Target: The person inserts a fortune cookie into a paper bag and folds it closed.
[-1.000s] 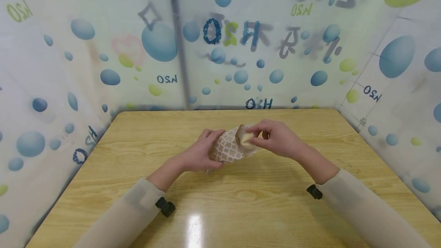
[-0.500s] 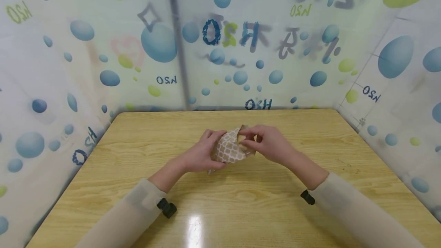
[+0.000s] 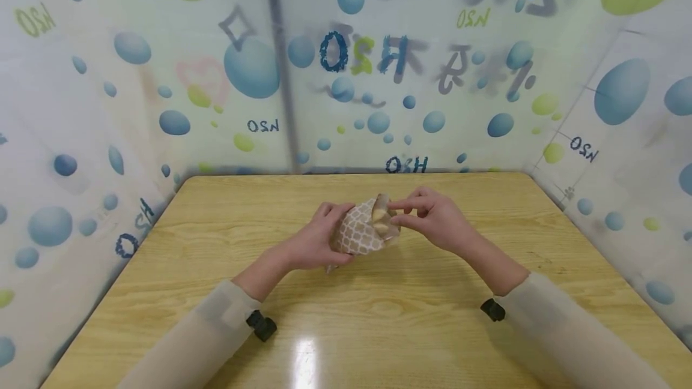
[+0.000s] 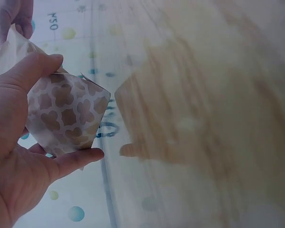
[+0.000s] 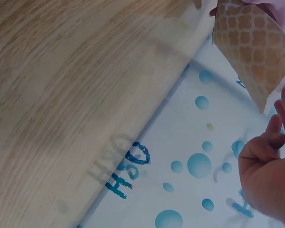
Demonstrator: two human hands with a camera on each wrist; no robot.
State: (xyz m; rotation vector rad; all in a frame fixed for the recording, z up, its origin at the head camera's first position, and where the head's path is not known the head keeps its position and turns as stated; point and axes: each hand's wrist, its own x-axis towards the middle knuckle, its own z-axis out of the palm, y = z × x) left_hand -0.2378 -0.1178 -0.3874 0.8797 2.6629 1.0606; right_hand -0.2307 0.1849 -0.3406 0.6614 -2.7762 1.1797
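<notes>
1. The person's right hand (image 3: pixel 439 220) has just drawn back a little to the right. Half a second ago its thumb and forefinger were over the mouth of the paper bag (image 3: pixel 358 233); now they are at the mouth's right side, and the pale yellow contents (image 3: pixel 381 216) show more plainly. For the work in hand, I judge this a small adjustment at the opening, with the contents well inside.

2. On that right hand, I see the thumb and forefinger pointing left with a gap between their tips, right at the bag's edge. Whether they pinch the paper or only touch it, I cannot tell from here.

3. The left hand (image 3: pixel 312 245) has kept its place, spread wide but curved round the bag's left end, thumb on one side and fingers on the other, gripping it.

4. The bag lies tilted between the two hands, over the middle of the wooden table (image 3: pixel 411 335), mouth to the right. It is close to the tabletop; I cannot tell whether it touches.
</notes>
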